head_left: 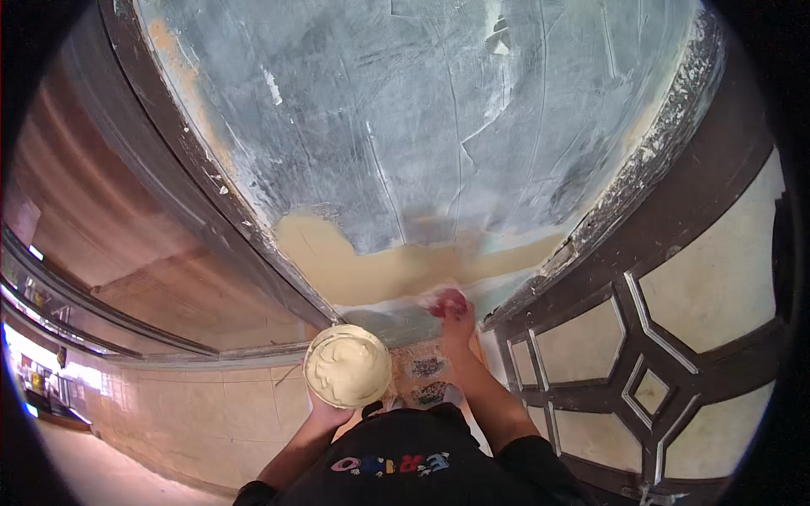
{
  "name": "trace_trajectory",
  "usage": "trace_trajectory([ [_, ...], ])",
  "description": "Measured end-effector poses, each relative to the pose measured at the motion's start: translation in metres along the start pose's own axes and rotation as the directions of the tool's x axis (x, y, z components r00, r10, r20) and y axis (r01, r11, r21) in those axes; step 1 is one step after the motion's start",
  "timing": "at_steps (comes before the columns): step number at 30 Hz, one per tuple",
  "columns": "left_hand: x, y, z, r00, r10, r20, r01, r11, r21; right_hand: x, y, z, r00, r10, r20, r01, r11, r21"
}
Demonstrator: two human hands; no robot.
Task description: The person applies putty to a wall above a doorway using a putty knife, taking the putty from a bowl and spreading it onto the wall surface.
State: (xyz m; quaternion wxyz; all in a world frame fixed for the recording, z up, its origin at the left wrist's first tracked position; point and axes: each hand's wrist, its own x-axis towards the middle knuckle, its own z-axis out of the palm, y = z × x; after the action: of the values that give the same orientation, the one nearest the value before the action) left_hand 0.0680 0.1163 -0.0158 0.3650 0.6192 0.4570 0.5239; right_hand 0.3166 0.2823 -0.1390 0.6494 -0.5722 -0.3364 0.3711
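My left hand (327, 413) holds up a round pan (348, 366) heaped with cream-coloured putty, gripping it from below. My right hand (456, 314) reaches forward to the wall and grips a small red-handled tool (448, 301), pressed against the lower edge of the wall. A beige putty band (371, 266) runs across the grey-blue scraped wall panel (422, 126) just above the tool. The tool's blade is blurred.
A dark door frame (194, 185) borders the panel on the left, and a dark lattice door with pale panes (658, 354) stands at the right. Tiled floor (202, 413) lies below, with patterned tiles (426, 379) near my feet.
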Motion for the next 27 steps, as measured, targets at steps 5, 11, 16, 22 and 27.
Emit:
trace_trajectory([
  [5, 0.001, 0.004, -0.015, 0.998, -0.035, 0.046, 0.034, 0.999, 0.034, -0.035, -0.014, -0.009, 0.93, 0.368, 0.011, -0.364, 0.916, 0.169],
  [11, -0.004, 0.0, -0.028, 0.997, -0.067, 0.041, 0.071, 0.993, -0.094, -0.073, -0.134, 0.083, 0.903, 0.245, 0.353, -0.347, 0.9, 0.264],
  [16, -0.017, -0.003, -0.042, 0.993, -0.121, -0.001, 0.119, 0.975, -0.187, -0.069, -0.138, 0.101, 0.879, 0.227, 0.418, -0.371, 0.878, 0.303],
  [22, -0.026, 0.01, -0.04, 0.957, -0.286, -0.051, 0.249, 0.897, -0.365, -0.08, 0.017, 0.018, 0.733, 0.574, 0.365, -0.658, 0.734, 0.168],
  [27, -0.038, -0.004, -0.05, 0.972, -0.216, -0.091, 0.212, 0.976, -0.053, -0.091, -0.08, 0.04, 0.697, 0.479, 0.534, -0.655, 0.728, 0.203],
])
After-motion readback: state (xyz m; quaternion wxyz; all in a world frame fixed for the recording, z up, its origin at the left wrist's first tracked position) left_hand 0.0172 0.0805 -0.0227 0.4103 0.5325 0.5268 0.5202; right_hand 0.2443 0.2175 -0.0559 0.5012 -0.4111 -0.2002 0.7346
